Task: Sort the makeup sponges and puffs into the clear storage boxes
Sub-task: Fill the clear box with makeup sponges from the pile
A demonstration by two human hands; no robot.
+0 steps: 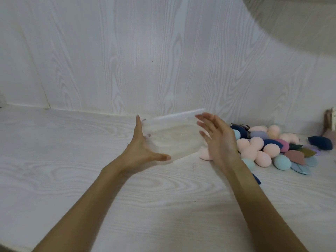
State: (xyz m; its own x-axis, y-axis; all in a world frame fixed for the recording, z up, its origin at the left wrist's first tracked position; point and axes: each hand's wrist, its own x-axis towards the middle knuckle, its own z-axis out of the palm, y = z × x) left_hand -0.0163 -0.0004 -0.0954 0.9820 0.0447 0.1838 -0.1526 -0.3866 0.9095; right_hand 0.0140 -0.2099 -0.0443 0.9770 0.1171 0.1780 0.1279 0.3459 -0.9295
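Observation:
A clear storage box [175, 137] is between my two hands near the back wall, blurred and tilted, its rim [179, 114] faint. My left hand [143, 148] lies against its left side with straight fingers, the thumb stretched along the front bottom edge. My right hand [217, 137] is at the box's right side with its fingers straight and spread; whether it touches the box is unclear. To the right lies a pile of makeup sponges and puffs [263, 146]: pink and teal egg-shaped sponges, and navy, mauve and blue flat puffs. One pink sponge [204, 153] is partly hidden behind my right hand.
The white wood-grain table [91, 179] meets a matching wall [163, 60] just behind the box. A lone navy puff [321, 142] lies right of the pile. A brownish object [330, 122] stands at the far right edge.

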